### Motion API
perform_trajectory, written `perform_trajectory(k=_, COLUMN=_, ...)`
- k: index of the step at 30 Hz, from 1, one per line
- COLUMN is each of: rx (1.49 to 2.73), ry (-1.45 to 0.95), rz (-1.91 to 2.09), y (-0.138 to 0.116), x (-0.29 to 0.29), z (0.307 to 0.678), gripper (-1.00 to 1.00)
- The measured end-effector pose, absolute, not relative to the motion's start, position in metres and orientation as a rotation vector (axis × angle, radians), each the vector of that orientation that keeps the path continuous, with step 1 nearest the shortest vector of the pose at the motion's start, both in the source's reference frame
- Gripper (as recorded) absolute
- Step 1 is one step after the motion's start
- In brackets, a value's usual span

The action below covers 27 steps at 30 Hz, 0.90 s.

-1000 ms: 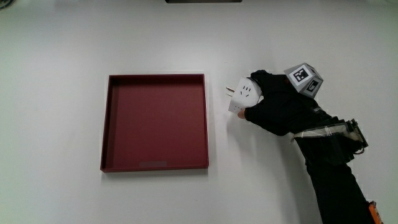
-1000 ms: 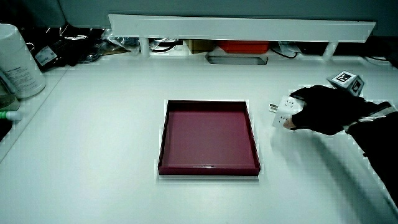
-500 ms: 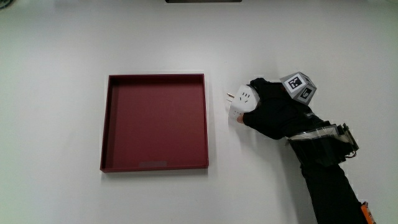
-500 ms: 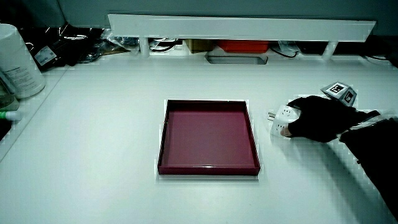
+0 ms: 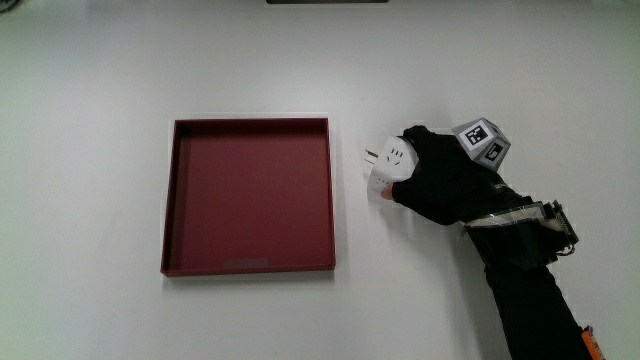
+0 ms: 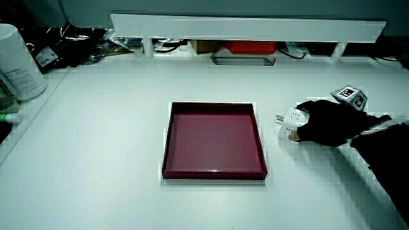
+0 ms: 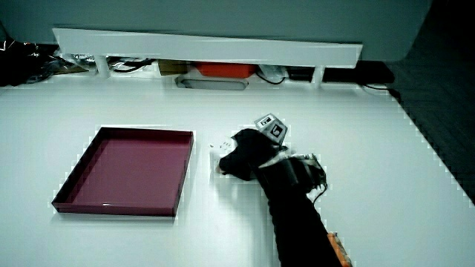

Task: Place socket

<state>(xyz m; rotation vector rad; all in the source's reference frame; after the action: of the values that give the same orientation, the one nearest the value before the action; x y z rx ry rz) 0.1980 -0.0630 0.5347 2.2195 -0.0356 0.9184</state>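
A white socket adapter [image 5: 388, 162] with metal prongs lies on the white table beside the dark red tray [image 5: 172, 200]. The gloved hand [image 5: 440, 180] rests on the table and wraps its fingers around the socket's body, with the patterned cube [image 5: 482, 141] on its back. The prongs point toward the tray's nearest wall, a short gap away. In both side views the socket [image 6: 289, 121] [image 7: 217, 150] shows at the fingertips of the hand [image 6: 329, 121] [image 7: 249, 156], beside the tray [image 6: 167, 147] [image 7: 74, 182]. Nothing lies in the tray.
A low white partition [image 6: 249, 29] runs along the table's edge farthest from the person, with cables, a red box [image 6: 251, 46] and a grey tray [image 6: 243, 61] under it. A white canister [image 6: 18, 62] stands at the table's edge.
The hand with the socket has sunk a little toward the table and nearer the person over the last second; since half a second ago nothing has visibly moved.
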Motion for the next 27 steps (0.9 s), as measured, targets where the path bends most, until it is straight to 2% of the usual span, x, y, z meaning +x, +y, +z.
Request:
perform_trajectory(k=10, rx=2.205, ry=-0.055, rz=0.888, y=-0.06, x=0.199, z=0.536, gripper=-0.62)
perform_trajectory(k=17, rx=2.287, ry=-0.14, rz=0.79, y=-0.057, x=0.194, z=0.501, gripper=-0.84)
perform_trajectory(k=22, rx=2.348, ry=-0.217, rz=0.541, y=-0.047, x=0.181, z=0.469, gripper=-1.0)
perform_trajectory(k=27, rx=2.35, ry=-0.277, rz=0.47, y=-0.033, x=0.182, z=0.439, gripper=-1.0)
